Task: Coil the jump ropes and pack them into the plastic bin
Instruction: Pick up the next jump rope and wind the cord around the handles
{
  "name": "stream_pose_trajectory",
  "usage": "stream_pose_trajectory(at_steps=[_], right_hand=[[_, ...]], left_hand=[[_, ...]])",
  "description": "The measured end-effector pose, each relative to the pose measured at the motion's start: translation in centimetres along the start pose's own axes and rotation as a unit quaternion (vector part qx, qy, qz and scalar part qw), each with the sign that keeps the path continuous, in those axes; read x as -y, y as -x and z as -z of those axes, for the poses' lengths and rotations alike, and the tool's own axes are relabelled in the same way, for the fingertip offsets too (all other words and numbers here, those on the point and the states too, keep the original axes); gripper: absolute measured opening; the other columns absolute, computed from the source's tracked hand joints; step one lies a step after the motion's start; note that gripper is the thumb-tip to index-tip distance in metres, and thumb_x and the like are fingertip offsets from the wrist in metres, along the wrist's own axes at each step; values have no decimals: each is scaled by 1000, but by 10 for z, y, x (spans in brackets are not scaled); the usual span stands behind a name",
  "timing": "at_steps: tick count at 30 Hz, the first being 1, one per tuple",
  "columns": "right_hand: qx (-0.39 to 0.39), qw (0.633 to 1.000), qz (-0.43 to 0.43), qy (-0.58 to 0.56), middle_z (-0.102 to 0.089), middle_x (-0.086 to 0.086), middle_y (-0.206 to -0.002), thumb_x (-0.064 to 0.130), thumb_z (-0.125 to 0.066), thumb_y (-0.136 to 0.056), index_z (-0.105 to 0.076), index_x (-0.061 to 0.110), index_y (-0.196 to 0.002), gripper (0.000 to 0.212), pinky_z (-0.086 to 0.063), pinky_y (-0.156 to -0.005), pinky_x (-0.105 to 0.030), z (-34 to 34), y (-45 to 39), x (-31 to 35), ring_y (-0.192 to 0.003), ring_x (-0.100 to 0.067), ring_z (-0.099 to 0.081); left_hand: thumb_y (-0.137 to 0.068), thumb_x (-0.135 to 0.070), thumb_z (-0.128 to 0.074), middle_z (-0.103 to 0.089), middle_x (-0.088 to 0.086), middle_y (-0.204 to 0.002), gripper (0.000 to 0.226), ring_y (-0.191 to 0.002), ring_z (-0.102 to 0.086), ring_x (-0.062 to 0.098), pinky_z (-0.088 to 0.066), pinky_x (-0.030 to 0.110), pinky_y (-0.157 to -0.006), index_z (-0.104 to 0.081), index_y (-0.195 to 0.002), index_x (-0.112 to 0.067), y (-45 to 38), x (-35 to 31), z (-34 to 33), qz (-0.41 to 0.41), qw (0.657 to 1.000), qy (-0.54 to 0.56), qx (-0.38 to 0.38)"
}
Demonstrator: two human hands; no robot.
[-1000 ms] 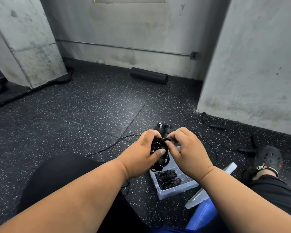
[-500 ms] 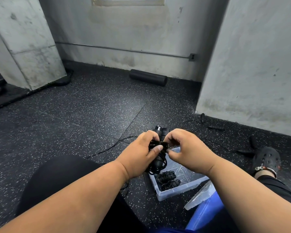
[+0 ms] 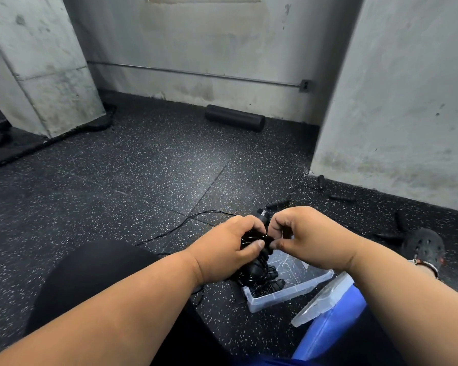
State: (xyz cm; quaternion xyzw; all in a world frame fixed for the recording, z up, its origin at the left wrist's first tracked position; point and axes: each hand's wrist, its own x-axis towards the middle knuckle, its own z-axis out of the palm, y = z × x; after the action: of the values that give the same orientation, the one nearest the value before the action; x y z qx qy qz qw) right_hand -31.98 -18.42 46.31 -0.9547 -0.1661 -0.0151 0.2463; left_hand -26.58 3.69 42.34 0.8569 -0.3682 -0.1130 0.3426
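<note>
A black coiled jump rope (image 3: 254, 268) hangs between both hands, just above the clear plastic bin (image 3: 299, 289) on the floor. My left hand (image 3: 230, 249) grips the bundle with fingers curled round it. Thumb and fingers of my right hand (image 3: 304, 236) pinch the cord at the top of the coil. A black handle end (image 3: 262, 213) sticks up between the hands. Another coiled black rope (image 3: 274, 282) lies inside the bin. Loose black rope handles (image 3: 278, 202) and thin cords lie on the floor behind the bin.
The bin's clear lid (image 3: 323, 305) leans on a blue object (image 3: 331, 328) at the lower right. A black foam roller (image 3: 234, 121) lies by the far wall. Concrete pillars stand left and right. My clog-shod foot (image 3: 423, 247) rests at the right, and a thin cord (image 3: 180, 228) trails left.
The bundle and both hands have dropped a little toward the bin. My right hand has shifted from covering the coil to pinching its top.
</note>
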Motion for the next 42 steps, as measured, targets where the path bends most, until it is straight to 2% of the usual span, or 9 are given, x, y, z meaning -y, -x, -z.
stream_pose_trajectory(at_steps=[6,11,15,18,24,31,36,39,42], right_hand=[[56,998,-19,-3,-66,7,-72,17,-78,-76,-64,23,-75,15,-49,-61,-28,10,-8,2,-64,-10,-57],[146,988,-49,-13,-66,7,-71,12,-76,-77,-64,24,-77,17,-51,-61,-31,16,-18,2,-59,-5,-53],[114,992,-44,-12,-66,8,-70,12,-75,-75,-63,23,-77,16,-46,-57,-22,5,-17,0,-59,-3,-52],[93,994,-50,-38,-63,12,-67,12,-74,-75,-62,23,-75,16,-43,-55,-17,-2,-14,-4,-57,-2,-50],[94,992,-46,-68,-63,8,-69,13,-75,-78,-62,20,-75,14,-43,-56,-20,-7,-13,-6,-58,-1,-49],[19,1000,-14,-9,-62,6,-69,21,-72,-74,-58,20,-73,14,-49,-62,-38,-8,-11,-1,-64,-13,-55],[-65,996,19,54,-56,12,-73,27,-66,-78,-52,27,-77,14,-45,-63,-29,-12,-11,6,-70,-10,-53],[-64,997,5,31,-58,10,-71,25,-66,-77,-54,26,-76,12,-46,-62,-31,-10,-11,5,-69,-11,-54],[-50,999,-11,-14,-59,7,-70,22,-67,-76,-56,24,-73,12,-47,-62,-34,-8,-11,6,-67,-15,-55]], left_hand=[[-99,-44,-62,-62,-11,-107,11,-97,-62,12,-53,39,-93,-54,-106,-41,-2,-7,-6,14,999,5,-29],[-103,-39,-62,-68,-13,-95,5,-72,-60,-4,-51,25,-71,-60,-107,-36,-2,-5,-2,25,998,47,16],[-103,-40,-62,-71,-10,-94,5,-77,-68,8,-57,30,-71,-59,-106,-37,-4,-1,-1,42,997,66,17],[-103,-40,-62,-69,-11,-91,5,-73,-64,6,-52,25,-67,-58,-106,-37,-4,1,-4,50,997,58,10],[-103,-41,-62,-71,-7,-84,6,-63,-60,6,-54,29,-63,-56,-102,-39,-2,4,-8,65,995,71,9],[-104,-38,-61,-68,-8,-77,8,-52,-55,-2,-47,25,-55,-53,-104,-38,0,-1,-6,62,993,104,11],[-101,-39,-62,-68,-8,-87,13,-65,-60,2,-49,32,-63,-49,-104,-40,-1,-6,-9,63,988,128,-52],[-98,-44,-61,-63,-11,-103,16,-88,-63,11,-54,39,-82,-46,-104,-43,1,-10,-11,68,989,87,-96],[-99,-48,-58,-57,-11,-109,17,-97,-59,15,-50,38,-89,-43,-107,-44,3,-12,-10,53,992,28,-114]])
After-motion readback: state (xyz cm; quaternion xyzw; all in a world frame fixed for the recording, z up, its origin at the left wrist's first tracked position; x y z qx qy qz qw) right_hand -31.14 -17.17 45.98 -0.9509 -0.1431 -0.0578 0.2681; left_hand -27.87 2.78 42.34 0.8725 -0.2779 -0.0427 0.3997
